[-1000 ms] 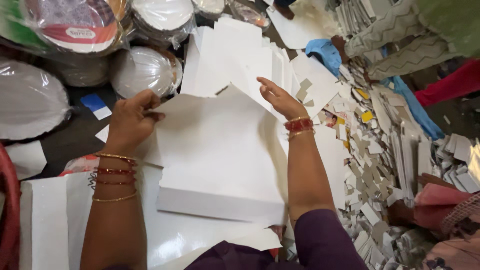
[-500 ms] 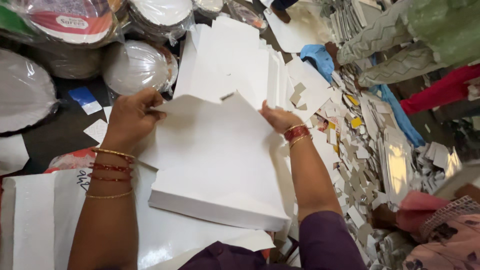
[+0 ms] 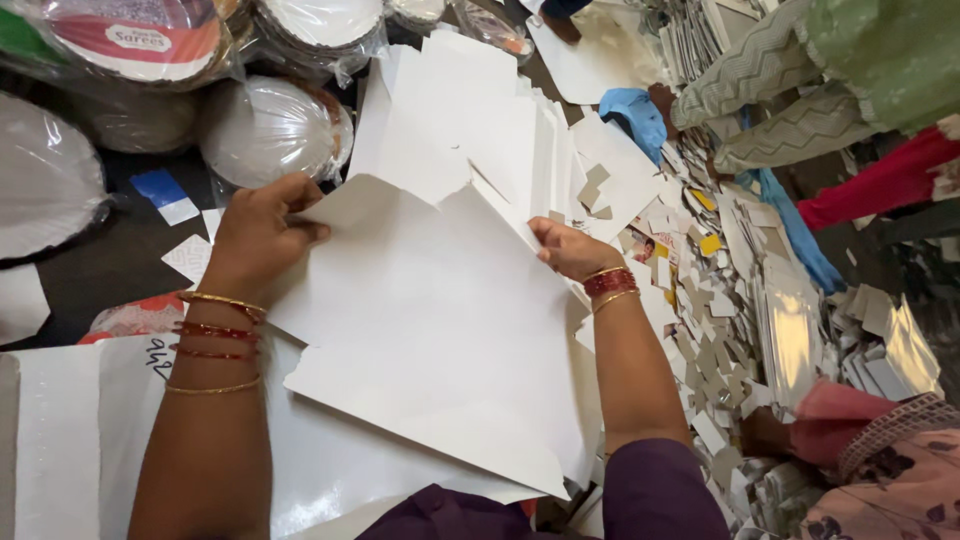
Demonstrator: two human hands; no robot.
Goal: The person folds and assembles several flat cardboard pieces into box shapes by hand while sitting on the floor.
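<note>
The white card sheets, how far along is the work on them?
Done, by the look of it: cut scraps litter the floor at right, and wrapped round plates are stacked at top left. In hand: the left hand and right hand grip one large white sheet by its far edge. Left: a pile of white sheets beyond it.

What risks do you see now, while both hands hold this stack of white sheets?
The left hand and right hand hold only the far edge of the white sheet stack, so sheets may slide apart. The torn top edge might rip further. Loose card scraps beside it could get mixed in.
</note>
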